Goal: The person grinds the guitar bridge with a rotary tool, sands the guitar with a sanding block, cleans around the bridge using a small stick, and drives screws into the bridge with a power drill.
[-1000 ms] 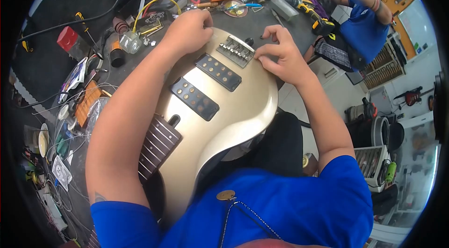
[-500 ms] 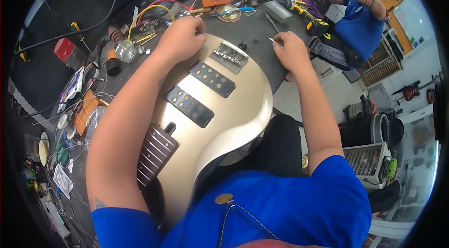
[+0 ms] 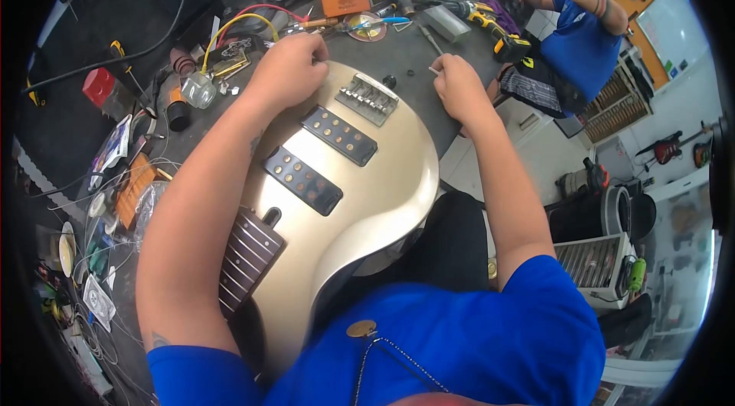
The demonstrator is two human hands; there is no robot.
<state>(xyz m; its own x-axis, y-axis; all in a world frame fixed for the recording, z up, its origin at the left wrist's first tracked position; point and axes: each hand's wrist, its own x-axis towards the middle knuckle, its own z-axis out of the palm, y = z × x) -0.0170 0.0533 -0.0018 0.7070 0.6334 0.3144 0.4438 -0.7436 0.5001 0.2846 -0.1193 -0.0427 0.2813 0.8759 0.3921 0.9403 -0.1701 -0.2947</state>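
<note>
two hands in view. right hand (image 3: 462,88): thumb and fingertips pinched together on a small pale piece (image 3: 435,69), mostly hidden in the grip and too small to identify. left hand (image 3: 292,69): curled at the far edge of a gold guitar body (image 3: 383,184), fingertips turned away; cannot tell whether closed on anything. left of the pinch and nearer the wearer, that same body, with a metal bridge (image 3: 367,99) between both hands. nearer the wearer than the left hand, a fretted neck (image 3: 253,253), partly hidden behind the forearm; lower end of the body lost behind a blue shirt (image 3: 459,329). just beyond the pinch, a slim tool (image 3: 432,40), lying apart from it. beyond both hands, an orange block (image 3: 342,3), marking too small to read. beyond the pinch, to the right, a yellow-and-black drill (image 3: 490,26), any brand illegible. well left of the left hand, a printed sheet (image 3: 98,302), equally unreadable.
</note>
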